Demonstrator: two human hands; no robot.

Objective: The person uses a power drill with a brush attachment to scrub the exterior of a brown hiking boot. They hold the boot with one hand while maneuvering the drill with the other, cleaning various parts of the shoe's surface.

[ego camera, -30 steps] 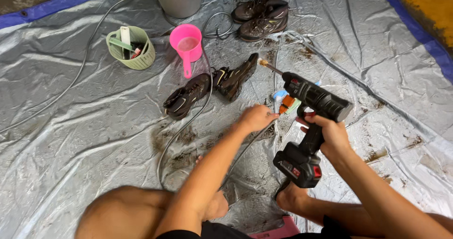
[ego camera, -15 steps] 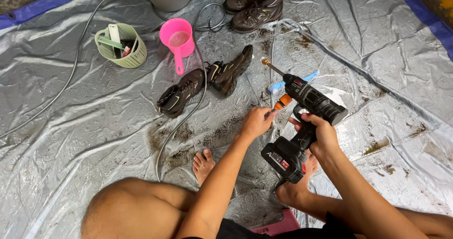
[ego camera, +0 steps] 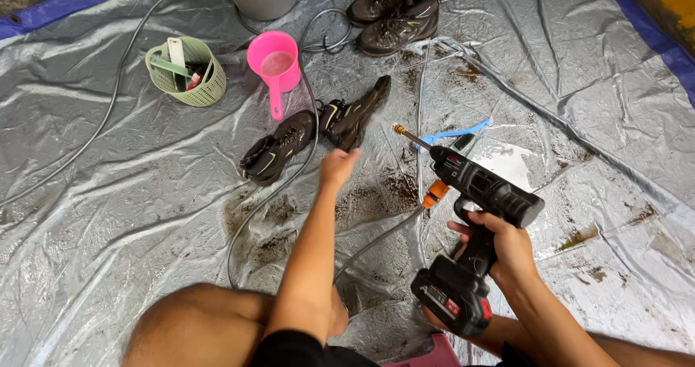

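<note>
Toward the tarp's (ego camera: pixel 108 215) far left edge stand a green basket (ego camera: pixel 190 74) and a pink scoop (ego camera: pixel 275 64). The left hand (ego camera: pixel 337 169), open and empty, reaches at the muddy boots (ego camera: pixel 318 132) lying mid-tarp. The right hand (ego camera: pixel 499 244) grips the cordless spray gun (ego camera: pixel 470 222), nozzle aimed that way: a squeezed trigger could soak the reaching hand, and the hose (ego camera: pixel 376 240) could snag.
</note>
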